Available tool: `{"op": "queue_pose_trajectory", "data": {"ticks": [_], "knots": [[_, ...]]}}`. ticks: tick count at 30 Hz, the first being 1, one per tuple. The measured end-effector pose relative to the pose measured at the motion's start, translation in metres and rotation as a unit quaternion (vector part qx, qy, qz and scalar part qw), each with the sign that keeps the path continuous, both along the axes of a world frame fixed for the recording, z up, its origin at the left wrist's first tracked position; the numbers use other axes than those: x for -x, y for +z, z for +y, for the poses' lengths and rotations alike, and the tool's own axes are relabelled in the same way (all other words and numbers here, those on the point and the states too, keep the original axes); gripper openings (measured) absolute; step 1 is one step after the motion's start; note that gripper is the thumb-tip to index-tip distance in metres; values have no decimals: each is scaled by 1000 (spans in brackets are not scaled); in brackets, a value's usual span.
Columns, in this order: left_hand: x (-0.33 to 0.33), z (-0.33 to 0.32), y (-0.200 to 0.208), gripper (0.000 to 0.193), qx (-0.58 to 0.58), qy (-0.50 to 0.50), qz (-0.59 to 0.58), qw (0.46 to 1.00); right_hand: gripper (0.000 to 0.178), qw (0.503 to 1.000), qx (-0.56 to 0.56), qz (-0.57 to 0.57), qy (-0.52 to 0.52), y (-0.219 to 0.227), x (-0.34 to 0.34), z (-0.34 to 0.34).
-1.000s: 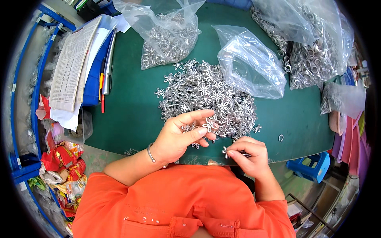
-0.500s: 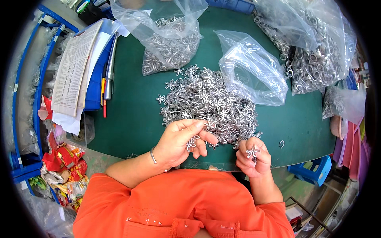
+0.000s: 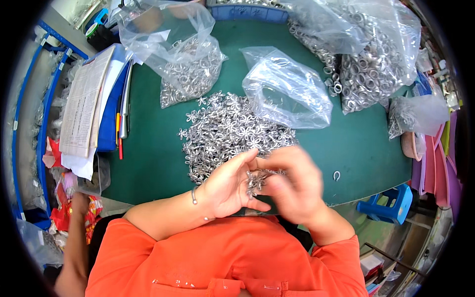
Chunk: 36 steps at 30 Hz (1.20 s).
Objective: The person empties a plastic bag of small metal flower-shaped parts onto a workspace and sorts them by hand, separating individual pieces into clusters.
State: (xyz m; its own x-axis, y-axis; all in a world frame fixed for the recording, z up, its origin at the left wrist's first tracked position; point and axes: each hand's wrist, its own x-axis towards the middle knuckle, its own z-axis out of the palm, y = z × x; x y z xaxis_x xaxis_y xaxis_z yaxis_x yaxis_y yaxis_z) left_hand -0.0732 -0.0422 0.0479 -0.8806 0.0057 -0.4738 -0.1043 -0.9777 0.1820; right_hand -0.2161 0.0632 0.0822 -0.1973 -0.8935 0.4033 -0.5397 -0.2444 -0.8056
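My left hand [image 3: 228, 184] is cupped palm up over the front of the table, with several small silver metal flower-shaped pieces [image 3: 256, 182] resting in it against the fingers. Close against it, on its right, is my right hand [image 3: 299, 185], smeared by motion. Its thumb and fingers reach over the left palm, and metal bits show near the fingertips, but I cannot tell whether they are gripped. Just beyond both hands spreads a heap of the same flower-shaped pieces [image 3: 217, 133] on the green table [image 3: 356, 148].
An empty-looking clear bag [image 3: 292, 94] overlaps the heap's far right. Filled bags of metal rings [image 3: 190, 74] [image 3: 368, 74] stand behind. A single open ring [image 3: 336, 176] lies at right. Papers [image 3: 84, 104] and pens sit left. Another person's arm [image 3: 74, 247] shows lower left; a blue stool [image 3: 388, 204] stands right.
My right hand has moved left and up to my left palm, carrying the flower-shaped piece it held. The view has shifted, and another person's arm has appeared at lower left.
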Motion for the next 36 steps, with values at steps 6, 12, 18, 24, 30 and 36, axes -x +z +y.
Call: {"op": "queue_pose_trajectory", "data": {"ticks": [6, 12, 18, 24, 30, 36], "knots": [[27, -16, 2, 23, -15, 40, -34, 999, 73, 882, 16, 372, -287, -12, 69, -28], [134, -57, 37, 35, 81, 171, 31, 981, 36, 896, -125, 334, -264, -4, 135, -60], [158, -72, 47, 50, 297, 103, -87, 945, 20, 922, 120, 270, -251, 26, 144, -45], [67, -17, 14, 7, 893, 45, 150, 422, 11, 975, -92, 190, -69, -26, 97, 54], [24, 28, -23, 15, 932, -122, 151, 305, 20, 965, -54, 223, -129, -73, 64, 74], [12, 32, -28, 17, 937, -86, 129, 314, 22, 953, 34, 279, -112, -84, 47, 95]]}}
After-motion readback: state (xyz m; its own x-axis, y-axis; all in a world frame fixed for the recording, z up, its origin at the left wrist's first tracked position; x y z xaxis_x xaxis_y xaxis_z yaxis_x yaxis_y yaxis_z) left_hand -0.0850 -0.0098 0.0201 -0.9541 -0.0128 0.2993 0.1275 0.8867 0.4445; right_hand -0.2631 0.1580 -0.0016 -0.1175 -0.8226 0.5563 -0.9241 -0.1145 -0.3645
